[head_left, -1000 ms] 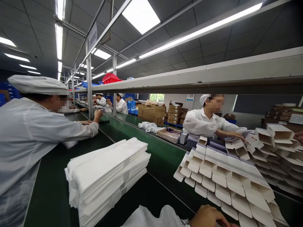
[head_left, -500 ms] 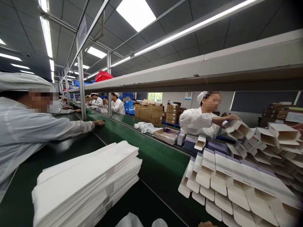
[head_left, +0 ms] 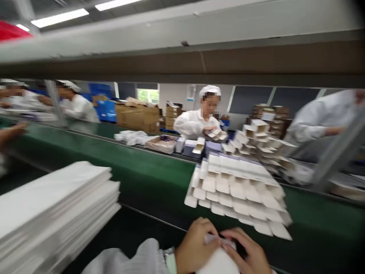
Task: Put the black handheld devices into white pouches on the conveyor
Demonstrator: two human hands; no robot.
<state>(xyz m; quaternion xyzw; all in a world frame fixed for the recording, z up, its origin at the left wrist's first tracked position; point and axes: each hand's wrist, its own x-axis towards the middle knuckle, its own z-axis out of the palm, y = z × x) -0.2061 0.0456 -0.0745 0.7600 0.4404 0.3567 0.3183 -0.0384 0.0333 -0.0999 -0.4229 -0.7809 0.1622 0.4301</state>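
My left hand (head_left: 196,245) and my right hand (head_left: 249,251) are at the bottom of the view, fingers bent and thumbs close together. Between them is a white carton (head_left: 218,262), gripped near its upper end by both hands. Motion blurs it, and its lower part is cut off by the frame. Just beyond my hands lies a layered stack of open-ended white cartons (head_left: 236,186), flaps pointing toward me. To the left rises a thick pile of folded white sheets (head_left: 57,213).
A green conveyor belt (head_left: 154,175) runs across, with a grey shelf (head_left: 159,30) above it. Opposite, a co-worker (head_left: 196,118) handles cartons beside a shallow tray (head_left: 162,144) and more heaped cartons (head_left: 256,140). Another person's hand (head_left: 13,133) reaches in from the left.
The view has swung right and down. Both my hands have come into sight with the white carton. The co-worker opposite has lowered the cartons they hold.
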